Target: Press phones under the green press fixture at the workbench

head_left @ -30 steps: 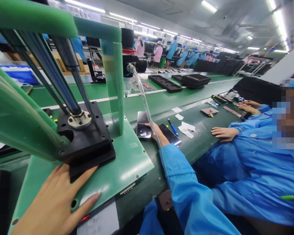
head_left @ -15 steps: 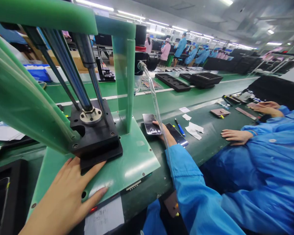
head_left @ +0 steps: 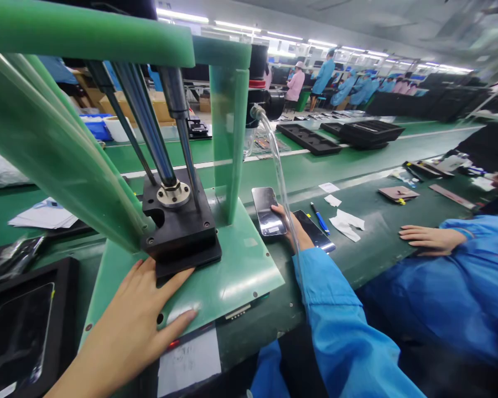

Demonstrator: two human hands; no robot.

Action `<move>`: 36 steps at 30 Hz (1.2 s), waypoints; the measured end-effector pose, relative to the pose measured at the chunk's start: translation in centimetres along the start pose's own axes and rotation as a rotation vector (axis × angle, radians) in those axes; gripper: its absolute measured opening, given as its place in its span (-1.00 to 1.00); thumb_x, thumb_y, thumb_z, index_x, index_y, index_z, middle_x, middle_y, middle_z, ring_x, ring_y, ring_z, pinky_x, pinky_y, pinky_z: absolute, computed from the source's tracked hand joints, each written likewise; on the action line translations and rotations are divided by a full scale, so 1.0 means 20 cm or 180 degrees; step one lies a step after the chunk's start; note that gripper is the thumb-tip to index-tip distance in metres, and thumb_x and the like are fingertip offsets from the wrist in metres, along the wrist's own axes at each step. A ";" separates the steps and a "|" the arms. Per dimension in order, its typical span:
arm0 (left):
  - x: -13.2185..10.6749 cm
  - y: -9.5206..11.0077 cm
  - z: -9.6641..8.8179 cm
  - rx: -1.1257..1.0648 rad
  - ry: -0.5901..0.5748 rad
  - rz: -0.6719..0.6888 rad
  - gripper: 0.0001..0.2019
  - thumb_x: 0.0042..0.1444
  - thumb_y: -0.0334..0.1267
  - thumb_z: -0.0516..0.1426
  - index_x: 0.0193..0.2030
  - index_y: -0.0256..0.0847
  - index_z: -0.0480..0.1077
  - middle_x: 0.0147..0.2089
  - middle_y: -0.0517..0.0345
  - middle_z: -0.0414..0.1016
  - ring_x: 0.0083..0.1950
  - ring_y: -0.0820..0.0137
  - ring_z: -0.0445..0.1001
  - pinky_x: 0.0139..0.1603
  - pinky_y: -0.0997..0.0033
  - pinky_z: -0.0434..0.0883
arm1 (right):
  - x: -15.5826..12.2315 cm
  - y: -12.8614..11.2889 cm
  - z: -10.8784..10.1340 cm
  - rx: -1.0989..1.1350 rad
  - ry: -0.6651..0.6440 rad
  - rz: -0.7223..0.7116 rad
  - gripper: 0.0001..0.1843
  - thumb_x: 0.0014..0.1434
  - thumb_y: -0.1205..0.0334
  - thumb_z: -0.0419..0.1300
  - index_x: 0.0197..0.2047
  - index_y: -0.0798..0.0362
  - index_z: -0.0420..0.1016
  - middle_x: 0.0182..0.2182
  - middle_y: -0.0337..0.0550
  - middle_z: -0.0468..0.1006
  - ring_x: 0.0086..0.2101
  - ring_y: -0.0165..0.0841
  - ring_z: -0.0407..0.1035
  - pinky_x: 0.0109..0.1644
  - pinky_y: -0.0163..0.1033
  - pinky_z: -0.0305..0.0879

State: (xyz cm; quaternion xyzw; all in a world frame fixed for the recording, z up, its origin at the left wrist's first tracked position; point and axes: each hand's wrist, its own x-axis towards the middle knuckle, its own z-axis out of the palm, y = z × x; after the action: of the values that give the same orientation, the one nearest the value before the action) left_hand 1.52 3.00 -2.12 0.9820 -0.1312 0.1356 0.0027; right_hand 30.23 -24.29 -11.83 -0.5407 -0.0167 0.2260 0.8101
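My left hand [head_left: 149, 312] lies on the green base plate [head_left: 249, 268] of a press, fingers spread. Its index finger runs along the front of the black press block [head_left: 178, 232], and the other fingertips are partly hidden behind the block's near left corner. Beyond the press's right side, my right hand [head_left: 290, 224] grips a phone [head_left: 269, 213] by its right edge, its glossy dark face up. Another dark phone [head_left: 313, 229] lies on the bench beside my right wrist. A clear air hose [head_left: 279, 166] hangs in front of the right hand.
A blue pen [head_left: 319, 219] and torn white paper [head_left: 347, 225] lie right of the phones. A co-worker's hand [head_left: 434, 239] rests on the bench at right. A black tray [head_left: 66, 298] with a dark panel stands at left. Black foam trays [head_left: 369, 132] sit at the back.
The view has swung a little left, so things appear shifted right. The phone in my right hand has tilted slightly, changing its reflection. My left hand keeps its place at the press block.
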 end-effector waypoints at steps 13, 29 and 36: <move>0.00 0.01 -0.01 0.0039 -0.0018 -0.0036 -0.41 0.16 0.15 0.12 0.27 -0.04 0.30 0.13 -0.17 0.38 0.24 -0.14 0.26 0.15 -0.27 0.34 | 0.01 0.01 -0.01 0.0137 0.0080 -0.0036 -0.68 -0.17 0.22 0.32 -0.25 0.04 0.49 -0.32 -0.16 0.56 -0.32 -0.22 0.46 -0.27 -0.21 0.44; 0.13 0.15 -0.11 -0.0851 -0.0313 -0.1180 -0.36 0.04 0.03 0.26 0.25 -0.13 0.34 0.30 -0.18 0.24 0.36 -0.18 0.06 0.36 -0.34 0.00 | 0.03 0.04 -0.06 0.0297 0.0329 0.0356 -0.74 -0.10 0.36 0.26 -0.25 0.10 0.49 -0.40 -0.15 0.55 -0.45 -0.24 0.48 -0.43 -0.23 0.52; 0.30 0.21 -0.05 -0.3501 0.1069 -0.2506 -0.76 0.00 -0.18 0.22 -0.19 -0.23 0.52 -0.11 0.03 0.55 -0.03 0.17 0.46 0.13 0.12 0.35 | 0.05 0.04 -0.09 0.0277 0.0550 0.0027 -0.84 -0.03 0.37 0.18 -0.30 0.15 0.48 -0.49 -0.18 0.50 -0.54 -0.37 0.41 -0.42 -0.33 0.49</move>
State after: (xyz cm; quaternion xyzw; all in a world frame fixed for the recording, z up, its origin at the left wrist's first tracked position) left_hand 5.73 -2.48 0.33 0.7783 0.1870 0.1884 0.5690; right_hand 31.22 -25.17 -13.46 -0.5225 0.0653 0.1824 0.8303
